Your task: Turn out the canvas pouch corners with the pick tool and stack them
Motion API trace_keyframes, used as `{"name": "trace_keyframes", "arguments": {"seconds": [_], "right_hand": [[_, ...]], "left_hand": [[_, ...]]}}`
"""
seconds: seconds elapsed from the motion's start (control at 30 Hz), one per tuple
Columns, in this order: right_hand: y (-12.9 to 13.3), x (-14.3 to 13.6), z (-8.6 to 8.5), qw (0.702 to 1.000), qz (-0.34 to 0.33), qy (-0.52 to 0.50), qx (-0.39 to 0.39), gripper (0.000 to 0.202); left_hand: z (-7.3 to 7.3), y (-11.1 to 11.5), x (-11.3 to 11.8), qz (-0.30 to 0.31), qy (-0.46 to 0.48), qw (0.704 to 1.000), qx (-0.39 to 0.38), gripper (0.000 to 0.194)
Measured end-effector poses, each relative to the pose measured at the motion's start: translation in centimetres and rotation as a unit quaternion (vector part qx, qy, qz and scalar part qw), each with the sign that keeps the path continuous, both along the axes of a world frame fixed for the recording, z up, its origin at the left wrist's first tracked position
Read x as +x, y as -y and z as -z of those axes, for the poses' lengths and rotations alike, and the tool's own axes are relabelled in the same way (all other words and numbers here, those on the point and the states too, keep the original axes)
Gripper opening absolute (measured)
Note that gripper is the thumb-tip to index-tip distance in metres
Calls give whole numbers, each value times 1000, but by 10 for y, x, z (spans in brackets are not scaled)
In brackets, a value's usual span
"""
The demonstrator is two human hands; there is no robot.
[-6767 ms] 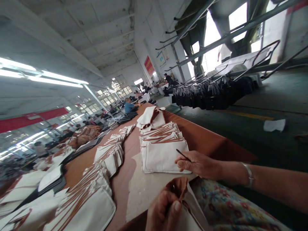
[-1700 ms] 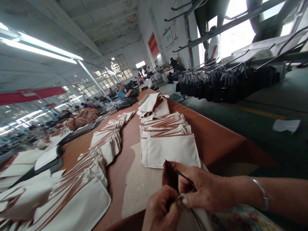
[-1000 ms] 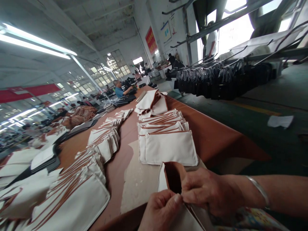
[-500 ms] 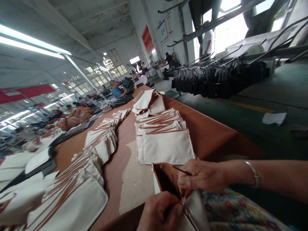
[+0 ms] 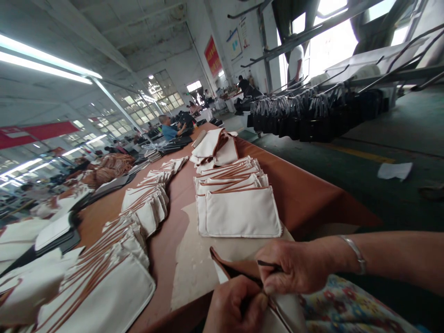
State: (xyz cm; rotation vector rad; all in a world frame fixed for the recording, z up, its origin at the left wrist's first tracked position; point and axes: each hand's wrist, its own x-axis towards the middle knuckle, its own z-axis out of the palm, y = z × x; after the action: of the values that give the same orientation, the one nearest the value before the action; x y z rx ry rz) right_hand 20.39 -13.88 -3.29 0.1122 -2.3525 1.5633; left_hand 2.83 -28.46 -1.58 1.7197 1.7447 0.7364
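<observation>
At the table's near edge, a cream fabric pouch piece with brown lining (image 5: 239, 267) is held partly spread apart. My left hand (image 5: 236, 303) is closed, pinching its edge between thumb and fingers. Right beside it, my right hand (image 5: 294, 266) is closed around a thin dark tool (image 5: 268, 264), whose kind I cannot make out; its fingertips meet the same edge. Just beyond both hands lies a row of overlapping cream pouches with brown edging (image 5: 243, 212). The spot where the fingertips meet is mostly hidden.
Another long row of cream pieces (image 5: 100, 286) runs along the left of the brown-covered table (image 5: 298, 185). Beyond the right edge, black bags (image 5: 312, 120) hang from a metal rack. A person in blue (image 5: 169, 129) works at the far end. Floral cloth (image 5: 343, 300) covers my lap.
My right hand has moved slightly down towards the left hand, with the tool turned more level. The pouch's open corner has shifted down and left, away from the row.
</observation>
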Motion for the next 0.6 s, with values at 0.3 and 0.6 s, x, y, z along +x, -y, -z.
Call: {"name": "trace_keyframes", "arguments": {"seconds": [0.3, 0.6], "right_hand": [[-3, 1, -17, 982, -9, 141, -127, 28], [-10, 10, 9, 968, -13, 168, -187, 48]], "left_hand": [[2, -2, 3, -27, -64, 992, 105, 18], [17, 21, -5, -13, -180, 923, 341, 15]]}}
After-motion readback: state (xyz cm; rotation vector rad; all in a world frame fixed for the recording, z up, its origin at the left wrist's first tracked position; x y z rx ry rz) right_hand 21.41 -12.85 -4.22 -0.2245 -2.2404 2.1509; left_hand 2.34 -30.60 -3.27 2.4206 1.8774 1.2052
